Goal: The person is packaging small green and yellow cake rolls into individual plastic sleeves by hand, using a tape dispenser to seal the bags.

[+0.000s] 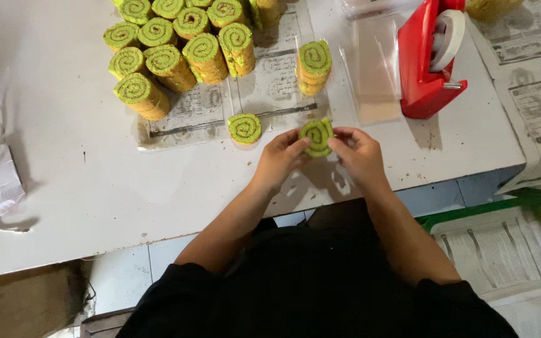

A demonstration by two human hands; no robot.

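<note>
White worktable (95,188) under me, sheets of printed newspaper (270,87) spread across it with a heap of green swirl roll-cake stacks (176,47) at the far left and one wrapped stack (314,66) standing alone just right of them. Off to the right sits the red tape dispenser (427,62) with its white roll, clear plastic wrappers (374,69) lying flat beside it. Both my left hand (280,159) and right hand (359,153) pinch one green swirl slice (317,136) between fingertips, tilted, near the table's front edge, with a single slice (244,128) lying just left.
</note>
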